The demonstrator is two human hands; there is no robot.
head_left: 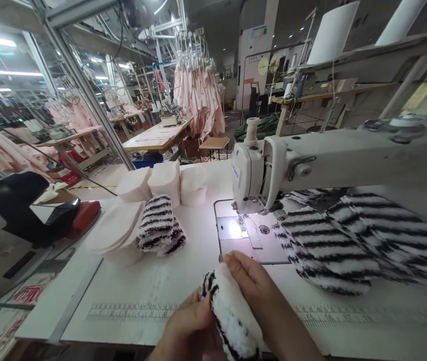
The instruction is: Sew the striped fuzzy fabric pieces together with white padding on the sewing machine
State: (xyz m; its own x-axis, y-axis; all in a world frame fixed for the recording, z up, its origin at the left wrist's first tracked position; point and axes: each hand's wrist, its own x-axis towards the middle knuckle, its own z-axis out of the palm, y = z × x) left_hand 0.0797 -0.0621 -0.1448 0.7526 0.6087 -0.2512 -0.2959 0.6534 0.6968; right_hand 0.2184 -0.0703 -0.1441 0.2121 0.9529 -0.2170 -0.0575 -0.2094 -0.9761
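Note:
Both hands hold one fuzzy black-and-white striped fabric piece [232, 311] in front of the sewing machine [258, 170], below its lit needle plate. My left hand [188, 323] pinches the piece's left edge between thumb and fingers. On its upper right side, my right hand [254, 286] is closed, thumb and fingertips near the top end. The lower part of the piece runs toward the bottom edge of the view. To the right of the needle lie larger striped fabric pieces [329, 250]. A small folded striped piece [160, 223] rests at the left.
Stacks of pale pink fabric pieces [117, 228] stand at the left of the white table [183, 296], which has a printed ruler along its front. A black and red device [81, 215] is at far left. Thread cones [333, 32] stand overhead; pink garments [198, 95] hang behind.

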